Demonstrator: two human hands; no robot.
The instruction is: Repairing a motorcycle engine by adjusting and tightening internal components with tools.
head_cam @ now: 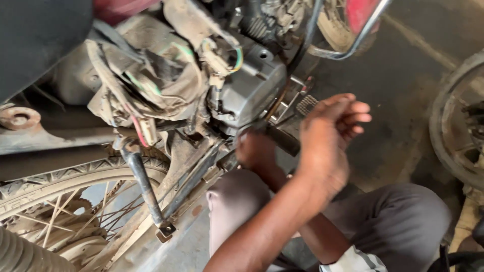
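A dusty motorcycle lies tilted in front of me, its grey engine case [249, 85] in the middle of the view. My right hand [256, 151] reaches under the engine and is closed around a dark rubber-covered bar [283, 140] that sticks out to the right. My left hand [330, 128] hovers just right of that bar, arm crossing over the right forearm, fingers curled in with nothing visible in them. A tangle of wires and connectors [151, 85] hangs left of the engine.
The spoked rear wheel [75, 201] and a black side stand [143, 186] fill the lower left. A second wheel [456, 131] stands at the right edge. My knees [232, 201] are bent below the hands. Stained concrete floor [398, 75] lies to the right.
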